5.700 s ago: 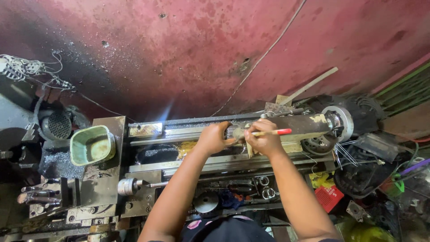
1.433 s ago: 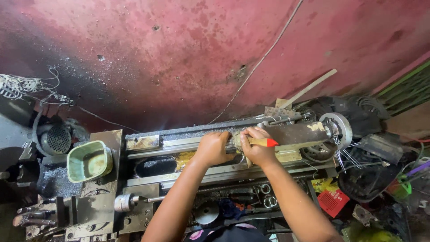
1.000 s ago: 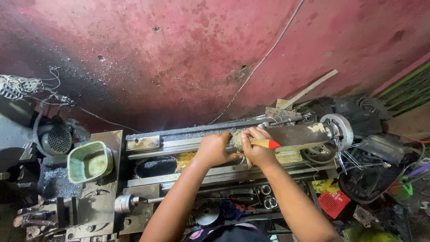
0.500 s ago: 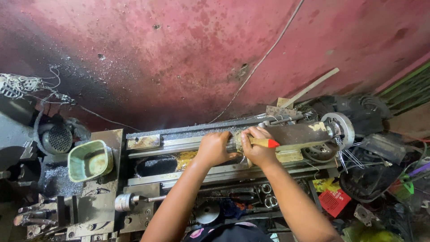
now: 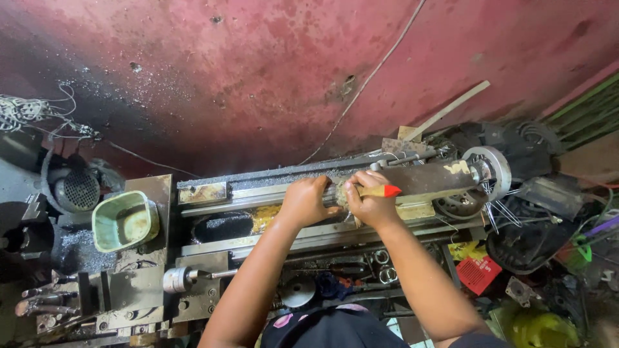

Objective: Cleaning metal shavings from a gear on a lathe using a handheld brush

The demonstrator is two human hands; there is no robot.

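Right hand [image 5: 373,205] fingers pinching red-tipped wooden-handled tool [image 5: 380,191] over grimy metal lathe bed [image 5: 271,187]. Left hand [image 5: 306,201] fingers curled onto workpiece beside it, likely steadying; workpiece mostly hidden. Green plastic tub [image 5: 124,221] well apart, left.

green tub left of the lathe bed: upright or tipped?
Upright. The green tub sits on the metal plate with its open mouth facing up, rim level, stained inside visible. Whether it holds liquid cannot be told.

Open lathe bed [image 5: 258,190] left of the left hand [image 5: 306,200] — passable; rightward, pulley wheel [image 5: 490,171] and motor [image 5: 529,145] block; green tub [image 5: 124,220] flanks the far left.
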